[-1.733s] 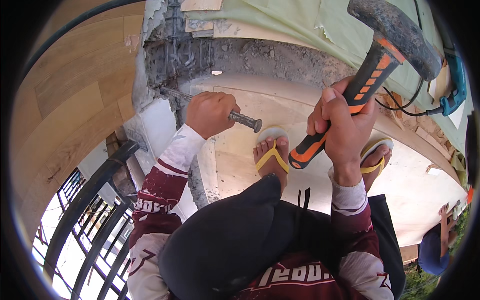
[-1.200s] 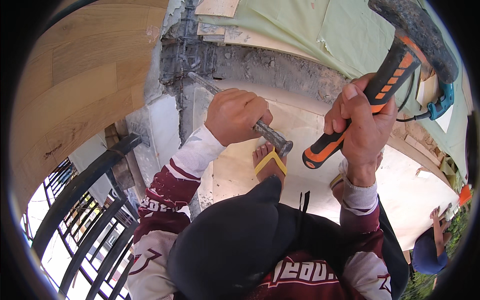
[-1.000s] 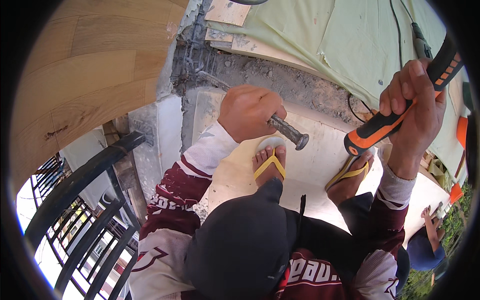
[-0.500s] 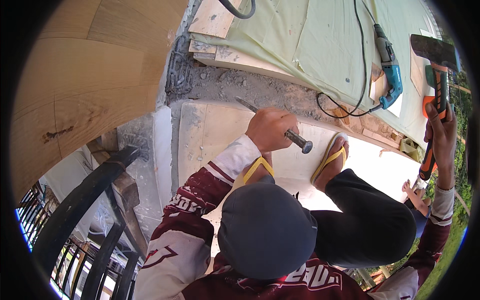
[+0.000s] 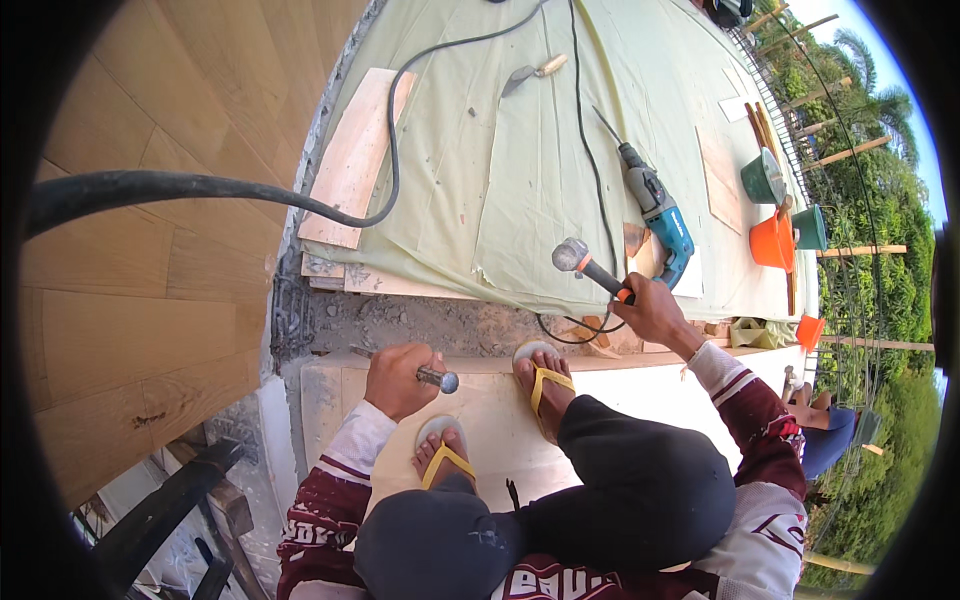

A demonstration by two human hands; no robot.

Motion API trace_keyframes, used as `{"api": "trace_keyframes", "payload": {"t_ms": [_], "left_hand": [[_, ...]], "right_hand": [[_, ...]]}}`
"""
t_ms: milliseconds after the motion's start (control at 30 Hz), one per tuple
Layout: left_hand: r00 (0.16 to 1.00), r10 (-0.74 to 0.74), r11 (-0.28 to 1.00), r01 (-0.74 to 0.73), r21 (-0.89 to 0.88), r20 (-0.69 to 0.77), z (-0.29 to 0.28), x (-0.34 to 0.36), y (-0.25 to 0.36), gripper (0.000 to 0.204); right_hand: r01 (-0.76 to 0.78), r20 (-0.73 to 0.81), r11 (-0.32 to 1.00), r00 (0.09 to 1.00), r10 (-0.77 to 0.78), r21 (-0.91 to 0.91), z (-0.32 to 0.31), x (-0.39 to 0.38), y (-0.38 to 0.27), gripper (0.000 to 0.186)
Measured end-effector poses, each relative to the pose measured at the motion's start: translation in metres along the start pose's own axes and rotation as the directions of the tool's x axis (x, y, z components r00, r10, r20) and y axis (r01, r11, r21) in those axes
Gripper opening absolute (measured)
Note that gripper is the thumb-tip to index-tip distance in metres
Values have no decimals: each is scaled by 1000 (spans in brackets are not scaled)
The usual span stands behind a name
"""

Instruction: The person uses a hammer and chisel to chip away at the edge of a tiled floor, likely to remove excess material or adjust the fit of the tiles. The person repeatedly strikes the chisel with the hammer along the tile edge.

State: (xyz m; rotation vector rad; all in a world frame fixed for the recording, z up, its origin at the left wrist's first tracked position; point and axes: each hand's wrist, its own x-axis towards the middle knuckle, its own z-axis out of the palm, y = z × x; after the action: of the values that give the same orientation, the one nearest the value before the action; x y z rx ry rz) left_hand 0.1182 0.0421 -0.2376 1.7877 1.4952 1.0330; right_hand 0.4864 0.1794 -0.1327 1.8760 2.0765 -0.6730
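Observation:
My left hand (image 5: 400, 380) is closed around a steel chisel (image 5: 440, 379). The chisel's round struck end sticks out to the right, and its tip points left toward the edge of a broken, gritty strip (image 5: 440, 322) of concrete rubble. Higher and to the right, my right hand (image 5: 655, 312) grips a hammer (image 5: 598, 272) by its black and orange handle. The hammer's head hangs in the air up and to the right of the chisel, apart from it. My sandalled feet (image 5: 545, 380) stand on the pale ledge below the strip.
A blue-green power drill (image 5: 668, 225) and a trowel (image 5: 535, 74) lie on the green sheet (image 5: 500, 180). A thick black cable (image 5: 395, 150) crosses the left side. Buckets (image 5: 772, 243) stand at right. A black railing (image 5: 165, 500) is lower left; another person (image 5: 825, 435) is lower right.
The hammer has come down from raised at the far right and moved leftward, nearer the chisel. My view has shifted, showing more of the sheet. My left hand still grips the chisel.

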Motion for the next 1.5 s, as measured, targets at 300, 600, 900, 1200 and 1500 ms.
{"api": "trace_keyframes", "payload": {"t_ms": [300, 600, 900, 1200, 1500], "left_hand": [[989, -146, 988, 147, 45, -28, -32, 34, 16, 34], [786, -616, 758, 610, -231, 50, -53, 64, 60, 47], [760, -643, 765, 643, 36, 96, -81, 104, 134, 46], [684, -729, 681, 728, 79, -32, -102, 72, 175, 45], [450, -795, 544, 825, -150, -407, -110, 14, 216, 46]], "right_hand": [[55, -140, 996, 989, -44, 76, 52, 119, 23, 37], [53, -265, 974, 964, 8, 222, 103, 138, 86, 38], [549, -569, 811, 740, -359, 202, 46, 205, 47, 43], [570, -506, 781, 767, -395, 255, 37, 408, -96, 45], [488, -404, 868, 778, -481, -93, 50, 526, -128, 44]]}}
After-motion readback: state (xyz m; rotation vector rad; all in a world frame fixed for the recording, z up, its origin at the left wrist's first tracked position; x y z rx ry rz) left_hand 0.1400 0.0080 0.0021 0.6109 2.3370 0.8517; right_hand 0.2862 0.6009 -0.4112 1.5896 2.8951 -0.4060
